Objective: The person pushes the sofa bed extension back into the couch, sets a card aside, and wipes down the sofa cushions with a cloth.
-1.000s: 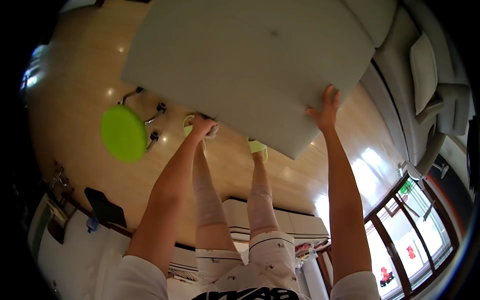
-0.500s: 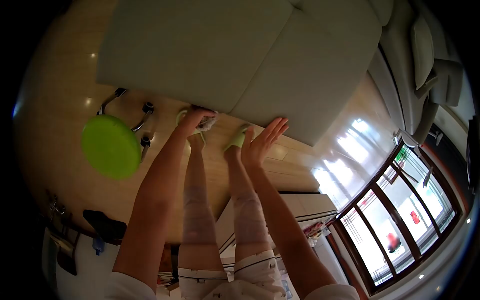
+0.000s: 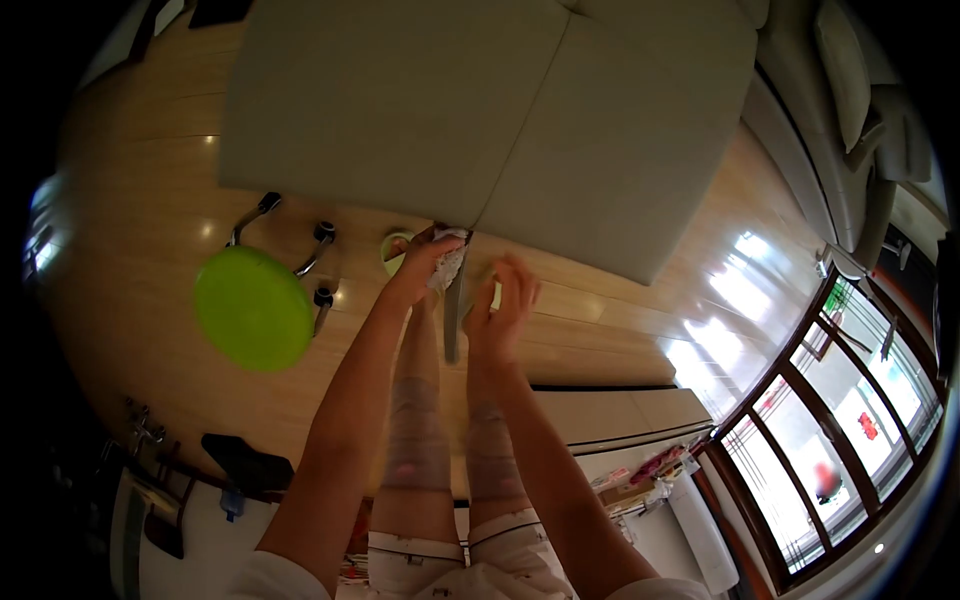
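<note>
My left hand (image 3: pixel 422 262) is closed on a crumpled white cloth (image 3: pixel 449 262), just below the near edge of a large grey-beige padded surface (image 3: pixel 440 110). Beneath the cloth a long flat grey strip (image 3: pixel 453 325) extends down toward my legs; whether my left hand grips it too is hidden. My right hand (image 3: pixel 503 305) is to the right of the strip, apart from it. Its fingers are slightly bent and spread, a little blurred, and nothing shows in them. Pale green slippers (image 3: pixel 394 250) are on my feet, partly hidden by my hands.
A bright green round stool (image 3: pixel 253 308) with chrome legs is on the wooden floor (image 3: pixel 140 240) at left. White cabinets (image 3: pixel 620 415) run behind me on the right. A grey sofa (image 3: pixel 800 130) lies at the upper right, near a glazed door (image 3: pixel 800 440) with dark frames.
My right hand has left the padded surface's edge and drawn back toward my body, fingers bending. The grey strip has come into view below the cloth. The view has shifted slightly.
</note>
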Motion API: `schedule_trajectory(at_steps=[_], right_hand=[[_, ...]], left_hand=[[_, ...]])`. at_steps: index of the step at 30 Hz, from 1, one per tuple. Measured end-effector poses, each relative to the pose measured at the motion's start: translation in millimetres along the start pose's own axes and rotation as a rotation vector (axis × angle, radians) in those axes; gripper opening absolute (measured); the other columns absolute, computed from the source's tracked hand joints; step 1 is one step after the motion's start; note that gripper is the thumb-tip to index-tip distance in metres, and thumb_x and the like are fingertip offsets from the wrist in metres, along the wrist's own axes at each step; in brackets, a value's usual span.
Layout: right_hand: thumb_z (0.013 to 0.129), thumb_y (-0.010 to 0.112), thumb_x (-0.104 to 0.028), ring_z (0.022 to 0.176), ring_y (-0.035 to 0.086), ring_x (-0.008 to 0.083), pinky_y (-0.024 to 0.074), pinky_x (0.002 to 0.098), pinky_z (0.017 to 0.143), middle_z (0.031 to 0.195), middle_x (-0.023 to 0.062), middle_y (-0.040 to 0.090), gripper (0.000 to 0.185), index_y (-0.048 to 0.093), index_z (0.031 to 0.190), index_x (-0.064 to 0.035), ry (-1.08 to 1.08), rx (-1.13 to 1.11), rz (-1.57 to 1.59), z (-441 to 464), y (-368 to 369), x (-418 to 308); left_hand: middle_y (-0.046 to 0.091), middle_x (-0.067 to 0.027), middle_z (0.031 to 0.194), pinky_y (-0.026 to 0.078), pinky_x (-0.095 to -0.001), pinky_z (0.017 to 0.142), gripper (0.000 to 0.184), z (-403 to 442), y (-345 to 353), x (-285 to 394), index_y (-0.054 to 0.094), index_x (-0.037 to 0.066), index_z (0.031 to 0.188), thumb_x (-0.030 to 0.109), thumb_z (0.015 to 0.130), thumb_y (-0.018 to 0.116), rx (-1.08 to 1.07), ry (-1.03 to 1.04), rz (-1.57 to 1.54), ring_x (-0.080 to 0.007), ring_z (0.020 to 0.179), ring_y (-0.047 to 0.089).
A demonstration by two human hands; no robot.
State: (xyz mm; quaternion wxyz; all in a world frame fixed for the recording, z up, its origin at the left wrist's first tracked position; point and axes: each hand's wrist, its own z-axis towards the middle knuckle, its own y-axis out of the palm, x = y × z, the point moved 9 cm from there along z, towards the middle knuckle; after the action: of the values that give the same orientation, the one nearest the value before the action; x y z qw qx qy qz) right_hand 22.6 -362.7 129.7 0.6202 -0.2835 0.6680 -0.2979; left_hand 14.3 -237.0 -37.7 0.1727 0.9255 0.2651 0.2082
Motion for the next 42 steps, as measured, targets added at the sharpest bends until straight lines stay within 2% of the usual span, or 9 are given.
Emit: schedule_trajectory(at_steps=[2,10,16,24,25,28,30,37,42], right_hand=[[0.096,0.054,-0.007,0.13,0.043,0.0442,0.0304,0.0592,0.11,0.143,0.025,0.047,0.038,0.054,0.133,0.0004,-0.002,0.085,-0.04,38.7,-18.6,-12.6],[0.104,0.045,-0.038,0.151,0.012,0.0464,0.0091,0.0656,0.118,0.164,0.0278,0.011,0.066,0.025,0.158,-0.0068,0.101,0.233,-0.43,156.7,-16.8,-1.2],[0.103,0.046,-0.039,0.153,0.013,0.0422,0.0052,0.0652,0.119,0.165,0.0223,0.014,0.062,0.031,0.158,-0.0144,-0.108,-0.097,-0.477,117.9,-34.9,-88.7],[0.098,0.055,-0.036,0.149,0.024,0.0411,0.0155,0.0613,0.119,0.162,0.0181,0.027,0.059,0.043,0.152,-0.0154,-0.211,-0.24,-0.352,101.5,-135.7,-212.2],[0.097,0.056,-0.035,0.149,0.025,0.0413,0.0176,0.0611,0.119,0.162,0.018,0.028,0.058,0.045,0.151,-0.0152,-0.251,-0.268,-0.307,98.7,-141.4,-226.2],[0.097,0.057,-0.034,0.149,0.025,0.0412,0.022,0.0621,0.117,0.162,0.0157,0.027,0.054,0.051,0.146,-0.012,-0.303,-0.279,-0.254,85.0,-118.4,-241.9],[0.098,0.056,-0.033,0.149,0.024,0.0405,0.0236,0.063,0.116,0.163,0.0137,0.027,0.051,0.053,0.143,-0.0112,-0.271,-0.25,-0.308,96.1,-103.4,-224.0],[0.103,0.048,-0.033,0.15,0.025,0.0382,0.0241,0.0654,0.115,0.164,0.0091,0.025,0.044,0.056,0.141,-0.0124,-0.13,-0.278,-0.326,125.2,-26.5,-129.5],[0.103,0.047,-0.036,0.143,0.034,0.0424,0.0305,0.0585,0.114,0.157,0.0187,0.035,0.048,0.055,0.139,-0.0059,0.268,-0.434,-0.215,91.7,36.8,-39.8]], left_hand=[[0.07,-0.0051,0.106,0.051,-0.0291,0.083,0.037,-5.4,2.5,5.0,0.064,0.001,0.119,0.013,0.084,0.072,0.043,-0.031,0.144,-0.016,0.093,0.067],[0.067,-0.0048,0.091,0.049,-0.0314,0.068,0.035,-44.8,14.8,21.5,0.064,-0.001,0.114,0.011,0.081,0.064,0.062,-0.042,0.31,-0.0152,0.076,0.062],[0.065,-0.0063,0.089,0.047,-0.0317,0.065,0.035,-130.1,42.2,41.8,0.063,-0.001,0.11,0.009,0.077,0.064,0.073,0.055,0.266,-0.0155,0.075,0.061],[0.065,-0.0065,0.097,0.055,-0.0323,0.075,0.037,-286.0,96.5,67.1,0.057,0.004,0.11,-0.004,0.075,0.067,-0.119,0.128,0.164,-0.0179,0.088,0.065],[0.066,-0.0075,0.098,0.053,-0.0336,0.077,0.029,-289.4,103.9,88.1,0.057,0.004,0.111,0.002,0.083,0.065,-0.039,0.113,0.21,-0.0174,0.09,0.066],[0.066,-0.0118,0.098,0.052,-0.0377,0.078,0.025,-244.8,118.6,110.2,0.058,0.004,0.114,0.014,0.092,0.062,-0.067,0.479,0.462,-0.0232,0.091,0.067],[0.069,-0.0175,0.101,0.051,-0.0416,0.076,0.031,-217.6,113.0,102.7,0.061,0.004,0.115,0.029,0.096,0.059,0.008,0.526,0.652,-0.0333,0.093,0.067],[0.071,-0.0224,0.103,0.051,-0.0472,0.077,0.041,-102.9,93.4,119.7,0.064,0.003,0.114,0.038,0.092,0.061,0.115,0.387,0.735,-0.0412,0.098,0.068],[0.071,-0.0234,0.102,0.053,-0.0458,0.079,0.047,-52.2,37.4,88.3,0.064,0.002,0.114,0.041,0.086,0.067,0.26,0.283,1.08,-0.0405,0.094,0.069]])
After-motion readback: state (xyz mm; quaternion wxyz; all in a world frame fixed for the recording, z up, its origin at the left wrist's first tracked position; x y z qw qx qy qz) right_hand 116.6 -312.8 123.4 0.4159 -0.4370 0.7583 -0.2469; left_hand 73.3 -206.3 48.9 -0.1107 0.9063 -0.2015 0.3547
